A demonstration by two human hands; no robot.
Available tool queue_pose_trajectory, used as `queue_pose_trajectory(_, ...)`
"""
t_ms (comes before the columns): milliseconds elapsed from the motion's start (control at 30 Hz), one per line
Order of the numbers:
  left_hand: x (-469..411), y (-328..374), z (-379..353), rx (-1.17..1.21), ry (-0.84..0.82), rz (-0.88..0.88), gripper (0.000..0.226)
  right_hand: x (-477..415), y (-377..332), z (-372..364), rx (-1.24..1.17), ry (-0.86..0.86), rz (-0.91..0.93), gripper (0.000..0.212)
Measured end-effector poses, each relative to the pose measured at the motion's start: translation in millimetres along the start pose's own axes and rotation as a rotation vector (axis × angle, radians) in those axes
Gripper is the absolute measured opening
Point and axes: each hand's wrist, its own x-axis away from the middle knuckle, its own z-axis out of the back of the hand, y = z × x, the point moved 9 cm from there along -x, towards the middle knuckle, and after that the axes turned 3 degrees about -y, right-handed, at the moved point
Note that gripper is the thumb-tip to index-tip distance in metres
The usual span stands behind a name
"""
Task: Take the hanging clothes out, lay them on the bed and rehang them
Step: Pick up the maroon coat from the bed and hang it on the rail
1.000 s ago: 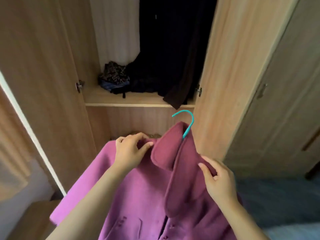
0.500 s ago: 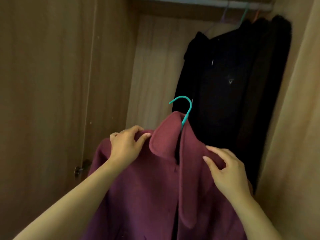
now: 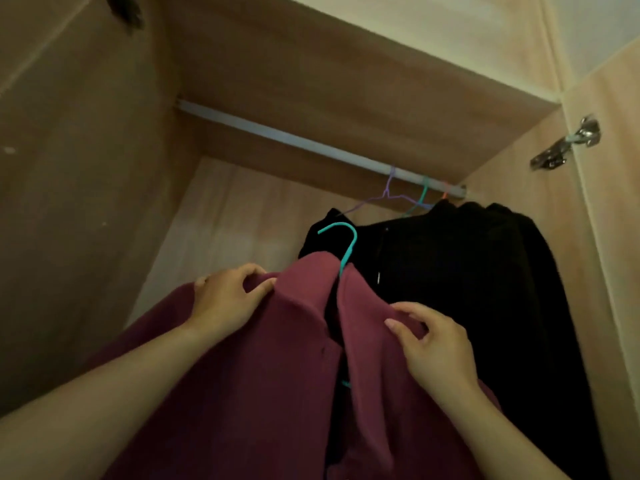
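A magenta coat (image 3: 270, 375) on a teal hanger (image 3: 346, 247) is held up inside the open wardrobe. My left hand (image 3: 225, 301) grips the coat's left shoulder and my right hand (image 3: 433, 344) grips its right shoulder. The hanger's hook points left, free in the air, below the grey rail (image 3: 294, 142). Dark clothes (image 3: 467, 271) hang at the rail's right end on purple, teal and orange hangers.
The wardrobe's left wall (image 3: 86, 202) and top panel (image 3: 346, 81) enclose the space. The left stretch of the rail is bare. A metal hinge (image 3: 568, 143) sits on the right door panel (image 3: 609, 237).
The view has tilted upward from the lower shelf to the rail. Both hands have lifted the coat and hanger higher inside the wardrobe, toward the rail.
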Motion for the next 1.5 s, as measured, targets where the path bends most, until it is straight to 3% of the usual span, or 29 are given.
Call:
queue_pose_trajectory(100,-54,-16,-23,-0.003,0.075,-0.139,0.055,-52,-6,-15,0.060,0.077,-0.011,0.018)
queue_pose_trajectory(167,-82,-27,-38,0.076,0.092,-0.191,0.064,-84,-14,-20,0.107,0.130,0.000,0.018)
queue_pose_trajectory(333,-131,-32,-62,0.389,0.086,-0.192,0.041,-161,-34,-19,0.189,0.229,0.012,0.020)
queue_pose_trajectory(500,-167,-18,-89,0.387,0.010,-0.175,0.045,-230,-56,-19,0.231,0.297,0.008,0.022)
queue_pose_trajectory(733,-160,-56,-138,0.377,-0.114,-0.098,0.050,-284,-66,-59,0.299,0.276,0.028,0.023)
queue_pose_trajectory(900,-140,-78,-168,0.413,-0.194,-0.086,0.068,-302,-68,-77,0.323,0.243,0.005,0.022)
queue_pose_trajectory(1067,-121,-62,-180,0.492,-0.183,-0.141,0.059,-311,-80,-68,0.218,0.321,0.022,0.027)
queue_pose_trajectory(1200,-91,-71,-187,0.386,-0.154,-0.150,0.082,-290,-97,-83,0.466,0.266,0.166,0.025)
queue_pose_trajectory(1367,-49,-85,-183,0.135,-0.150,-0.189,0.064,-250,-107,-97,0.640,0.254,0.359,0.031)
queue_pose_trajectory(1500,-27,-106,-177,0.094,-0.142,-0.187,0.062,-196,-86,-95,0.706,0.258,0.378,0.040)
